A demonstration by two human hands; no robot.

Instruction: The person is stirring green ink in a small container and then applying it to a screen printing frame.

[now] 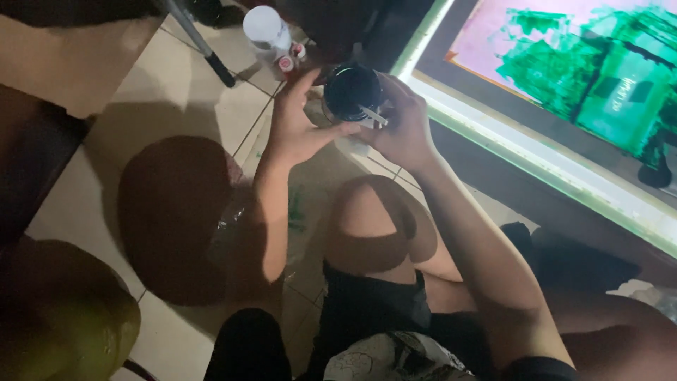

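Both hands hold a small dark round jar [352, 90] above the tiled floor [169, 99], in front of the person's bent knee [370, 219]. The left hand [300, 123] has its grip clamped on the jar's left side, fingers curled around the wall and thumb reaching towards the rim. The right hand [403, 127] cups the jar's right side and also pinches a thin white stick [371, 115] that lies across the open mouth. The jar looks rigid and light; its smooth wall may be slippery if wet with paint, so holding it around the side wall, upright, seems safest. Just beyond stand a white-capped bottle [266, 28] and small tubes [287, 62]. A canvas streaked with green paint [564, 63] lies to the right.
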